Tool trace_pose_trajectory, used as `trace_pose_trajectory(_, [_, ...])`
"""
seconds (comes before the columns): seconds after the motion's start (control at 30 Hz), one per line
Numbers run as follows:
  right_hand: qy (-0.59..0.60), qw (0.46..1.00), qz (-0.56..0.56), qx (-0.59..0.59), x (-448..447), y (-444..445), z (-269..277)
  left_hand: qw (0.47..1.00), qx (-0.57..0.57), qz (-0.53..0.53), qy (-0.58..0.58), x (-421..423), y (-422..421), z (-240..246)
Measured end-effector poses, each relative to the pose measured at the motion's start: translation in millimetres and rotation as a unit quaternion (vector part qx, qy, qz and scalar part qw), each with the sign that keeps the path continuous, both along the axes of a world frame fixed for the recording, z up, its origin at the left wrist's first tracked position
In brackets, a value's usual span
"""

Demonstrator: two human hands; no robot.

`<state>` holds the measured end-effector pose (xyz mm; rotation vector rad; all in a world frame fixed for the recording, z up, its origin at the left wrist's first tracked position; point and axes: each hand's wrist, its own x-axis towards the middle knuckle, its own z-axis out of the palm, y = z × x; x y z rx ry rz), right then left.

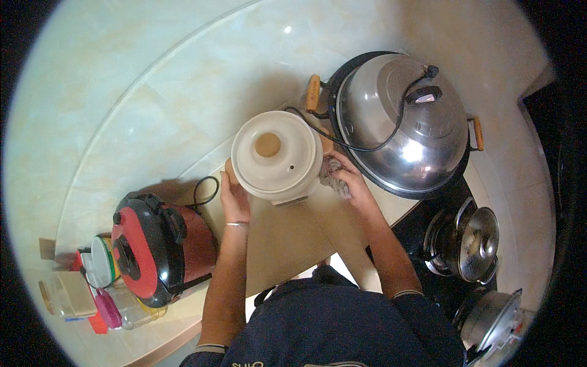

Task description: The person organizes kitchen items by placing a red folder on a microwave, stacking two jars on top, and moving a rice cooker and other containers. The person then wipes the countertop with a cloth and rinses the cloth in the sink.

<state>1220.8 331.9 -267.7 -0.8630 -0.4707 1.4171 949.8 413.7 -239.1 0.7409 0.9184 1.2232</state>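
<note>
A cream lidded pot [247,172] with a round tan lid knob [267,145] is in front of me at the back of the counter. The lid is on, and a small dark vent hole shows in it. My left hand [235,202] grips the pot's left side, its thumb up along the tan side handle [230,170]. At the pot's right, my right hand [353,181] holds a crumpled grey rag [335,176]. Its fingertips reach up beside the other tan handle [327,141]; whether they touch it, I cannot tell.
A wok with wooden handles [313,93] and a domed steel lid [390,119] stands close right; a black power cord [367,150] drapes across it. At left is a red-and-black electric cooker [169,247] beside plastic containers [98,264]. Lidded metal pots [478,243] stand at right.
</note>
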Motion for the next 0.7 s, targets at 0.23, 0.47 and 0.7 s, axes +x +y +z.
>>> trace_pose_trajectory(0.23, [-0.125, 0.984, 0.013, -0.13, 4.4, -1.9, -43.0, 0.992, -0.088, -0.029, -0.085, -18.6, 48.9, -45.8])
trace_pose_trajectory(0.47, [-0.224, 0.962, 0.077, -0.14, 5.7, 5.4, -57.1, 0.965, 0.061, -0.253, 0.034, -28.3, 97.9, -74.2])
trace_pose_trajectory(0.7, [-0.247, 0.956, 0.072, -0.144, -5.7, 4.9, -54.1, 0.962, 0.103, -0.24, 0.079, -34.4, 97.9, -91.4])
